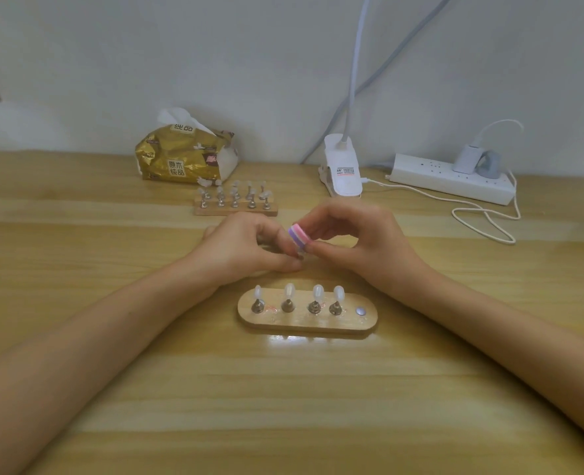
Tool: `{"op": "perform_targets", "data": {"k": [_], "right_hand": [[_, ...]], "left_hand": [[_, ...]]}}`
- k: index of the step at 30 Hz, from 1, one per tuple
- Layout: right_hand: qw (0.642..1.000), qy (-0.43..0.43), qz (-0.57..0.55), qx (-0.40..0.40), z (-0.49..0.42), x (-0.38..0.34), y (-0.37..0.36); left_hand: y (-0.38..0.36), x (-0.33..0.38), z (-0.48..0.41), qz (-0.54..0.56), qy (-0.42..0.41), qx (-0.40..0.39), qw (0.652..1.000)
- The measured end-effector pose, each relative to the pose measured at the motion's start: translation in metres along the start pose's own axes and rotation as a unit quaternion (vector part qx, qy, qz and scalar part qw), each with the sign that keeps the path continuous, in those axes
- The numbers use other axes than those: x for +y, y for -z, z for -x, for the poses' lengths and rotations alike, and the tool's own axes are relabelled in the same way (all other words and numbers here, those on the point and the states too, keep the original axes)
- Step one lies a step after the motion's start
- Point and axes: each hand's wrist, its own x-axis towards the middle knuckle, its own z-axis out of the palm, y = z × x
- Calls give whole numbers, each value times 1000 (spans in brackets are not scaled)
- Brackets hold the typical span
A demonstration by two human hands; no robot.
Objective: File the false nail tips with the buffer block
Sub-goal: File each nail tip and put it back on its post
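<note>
Buffer block, in pink, white and purple layers: being pinched between thumb and fingertips of the right hand, standing on edge above the desk so that a flat face is meeting the work. Left hand: fingers curling in and pinching a small piece just under the block. The piece is mostly hidden, probably a nail tip on its peg being steadied for filing. Near holder, wooden and oval: lying just in front of the hands, carrying four nail tips upright on pegs. Its fifth spot is showing bare, likely the source of the held piece. Far holder: sitting behind the hands, carrying more tips within reach. Tissue pack, clip lamp and power strip: lining the back edge, away from the working area.
</note>
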Motion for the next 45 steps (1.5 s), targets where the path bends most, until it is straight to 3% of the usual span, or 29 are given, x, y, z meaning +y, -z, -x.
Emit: {"op": "perform_targets", "data": {"k": [10,13,45], "right_hand": [[999,-34,-32,-10,0,1,3],[1000,11,-18,10,1,-4,1],[1000,7,-14,-6,1,3,2]], "left_hand": [[-1,4,1,-23,15,13,1000],[-1,4,1,-26,11,1,1000],[-2,3,1,-27,2,5,1000]]}}
